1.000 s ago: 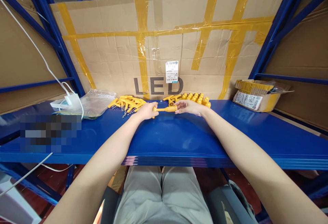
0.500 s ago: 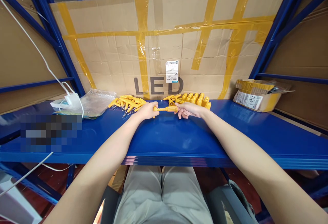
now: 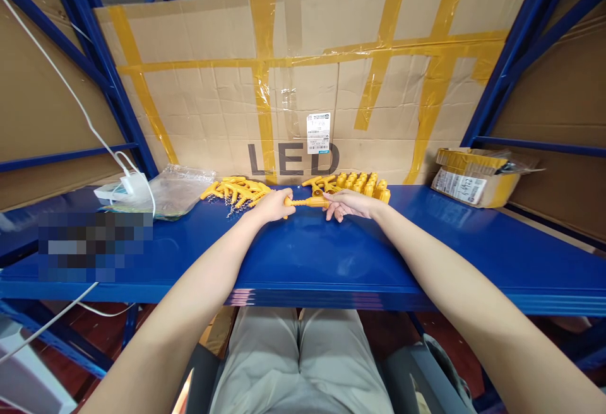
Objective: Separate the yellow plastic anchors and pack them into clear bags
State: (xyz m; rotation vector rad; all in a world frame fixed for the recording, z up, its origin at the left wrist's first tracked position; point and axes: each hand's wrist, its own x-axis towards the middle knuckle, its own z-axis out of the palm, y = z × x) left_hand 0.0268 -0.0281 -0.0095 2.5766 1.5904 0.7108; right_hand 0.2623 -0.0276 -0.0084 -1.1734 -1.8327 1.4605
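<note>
Between my hands a yellow plastic corkscrew [image 3: 307,202] lies sideways, just above the blue shelf. My left hand [image 3: 273,204] is closed round its T-shaped handle at the left end. At the right end, my right hand [image 3: 350,204] pinches the thicker sleeve between thumb and forefinger, its other fingers loosely curled. Whatever metal spiral it has is hidden inside. Behind my left hand is a pile of yellow corkscrew handles [image 3: 237,190] with bare metal spirals. Behind my right hand, several yellow sleeves [image 3: 362,182] stand upright in rows, with a few yellow corkscrews [image 3: 318,182] lying beside them.
A taped cardboard panel [image 3: 218,105] closes the back of the blue shelf [image 3: 331,262]. To the left are a clear plastic bag [image 3: 182,183], a white plug with cables [image 3: 134,182] and a blurred dark patch. An opened cardboard box [image 3: 473,177] stands at the right.
Almost nothing differs. Both hands keep the same hold on the corkscrew, and the whole view has shifted very slightly.
</note>
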